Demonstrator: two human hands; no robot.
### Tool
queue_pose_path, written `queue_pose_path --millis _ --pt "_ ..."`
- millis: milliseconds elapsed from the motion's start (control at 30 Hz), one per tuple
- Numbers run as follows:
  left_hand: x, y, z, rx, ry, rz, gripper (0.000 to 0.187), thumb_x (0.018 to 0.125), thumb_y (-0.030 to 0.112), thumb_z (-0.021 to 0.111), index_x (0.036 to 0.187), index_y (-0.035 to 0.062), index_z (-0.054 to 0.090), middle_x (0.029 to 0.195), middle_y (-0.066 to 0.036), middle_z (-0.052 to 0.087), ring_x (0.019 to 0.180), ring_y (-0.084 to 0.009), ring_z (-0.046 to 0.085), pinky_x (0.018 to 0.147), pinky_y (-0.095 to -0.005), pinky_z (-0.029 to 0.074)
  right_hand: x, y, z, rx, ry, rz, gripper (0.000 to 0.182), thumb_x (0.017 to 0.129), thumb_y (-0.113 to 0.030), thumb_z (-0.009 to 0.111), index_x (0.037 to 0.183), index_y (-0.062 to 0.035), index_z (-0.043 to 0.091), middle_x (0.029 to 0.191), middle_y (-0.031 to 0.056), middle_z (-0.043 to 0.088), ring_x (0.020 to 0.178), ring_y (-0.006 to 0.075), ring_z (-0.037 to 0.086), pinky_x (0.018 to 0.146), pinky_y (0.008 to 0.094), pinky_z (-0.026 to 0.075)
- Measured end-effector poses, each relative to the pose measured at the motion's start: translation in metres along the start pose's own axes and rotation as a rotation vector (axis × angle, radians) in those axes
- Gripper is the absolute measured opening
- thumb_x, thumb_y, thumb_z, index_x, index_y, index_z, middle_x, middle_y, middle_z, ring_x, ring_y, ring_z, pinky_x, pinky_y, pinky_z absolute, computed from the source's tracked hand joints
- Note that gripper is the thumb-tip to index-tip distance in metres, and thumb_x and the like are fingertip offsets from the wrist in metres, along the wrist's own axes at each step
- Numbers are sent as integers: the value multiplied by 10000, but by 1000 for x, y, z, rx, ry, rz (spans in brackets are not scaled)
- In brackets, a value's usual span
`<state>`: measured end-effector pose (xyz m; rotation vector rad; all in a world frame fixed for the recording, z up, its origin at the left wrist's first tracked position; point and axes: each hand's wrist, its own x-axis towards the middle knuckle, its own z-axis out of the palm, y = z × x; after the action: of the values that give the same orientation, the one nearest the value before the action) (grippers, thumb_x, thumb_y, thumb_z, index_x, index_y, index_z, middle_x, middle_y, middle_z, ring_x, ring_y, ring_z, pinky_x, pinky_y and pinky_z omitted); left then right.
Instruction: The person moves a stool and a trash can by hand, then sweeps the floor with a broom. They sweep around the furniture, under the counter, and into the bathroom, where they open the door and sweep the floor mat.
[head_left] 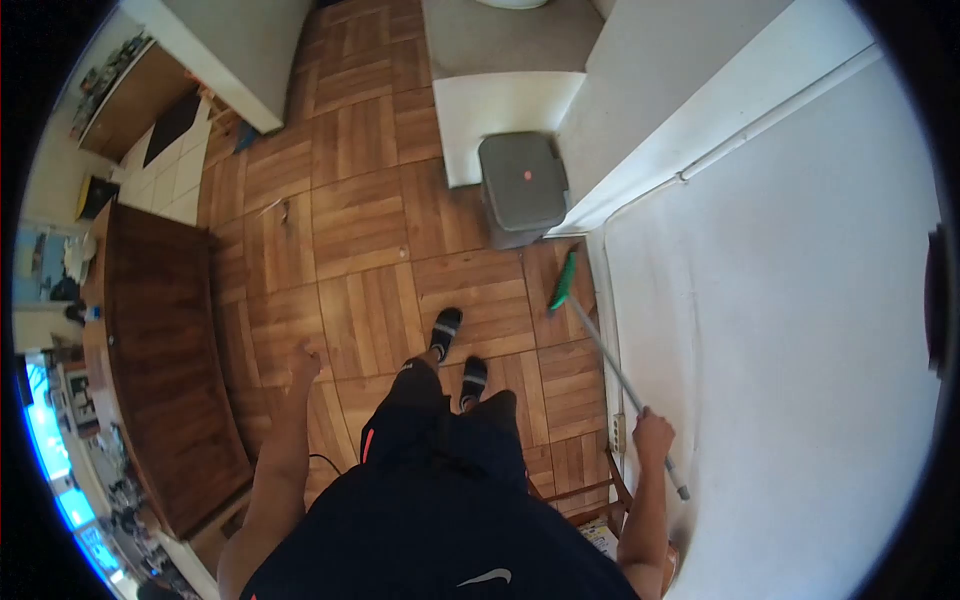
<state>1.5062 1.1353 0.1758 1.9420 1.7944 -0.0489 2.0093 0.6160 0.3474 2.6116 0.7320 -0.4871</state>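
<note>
My right hand (pixel 654 436) is wrapped around the grey handle of a broom (pixel 612 362), near its upper end. The broom slants along the white wall. Its green bristle head (pixel 564 282) is down at the floor, close to the wall's base and just in front of a grey lidded bin (pixel 525 190). Out to the left, my left hand (pixel 309 358) hangs over the wooden floor with its fingers apart, holding nothing.
A dark wooden cabinet (pixel 160 370) stands along the left side. A wooden chair (pixel 590 490) is beside my right leg, near a wall socket (pixel 618 433). Small debris (pixel 284 212) lies on the parquet floor (pixel 360 270). A black cable (pixel 326 459) shows near my left side.
</note>
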Motion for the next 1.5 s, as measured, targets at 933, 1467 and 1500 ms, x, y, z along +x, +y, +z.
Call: queue_pose_path --millis 933,1467,1500 --pt "-287 319 -271 361 -35 1101 309 741 140 545 1008 -10 585 856 -149 620 804 -245 621 672 -405 469 67 -117 12 -230 -9 -384 140 736 -139 550 825 -110 656 730 124 654 728 287 650 633 397 511" --pt "-289 266 -319 151 -179 1269 311 757 42 497 1054 4 582 848 -131 633 670 -179 608 581 -313 481 145 -481 -52 33 23 -555 332 870 -234 415 964 -30 659 1048 188 628 984 360 600 833 449 468" --pt "-289 263 -320 154 -183 1276 313 758 36 494 1057 5 582 847 -130 634 662 -175 607 575 -308 482 148 -472 -56 30 17 -561 325 861 -226 422 973 -32 657 1043 187 630 977 364 602 833 452 470"
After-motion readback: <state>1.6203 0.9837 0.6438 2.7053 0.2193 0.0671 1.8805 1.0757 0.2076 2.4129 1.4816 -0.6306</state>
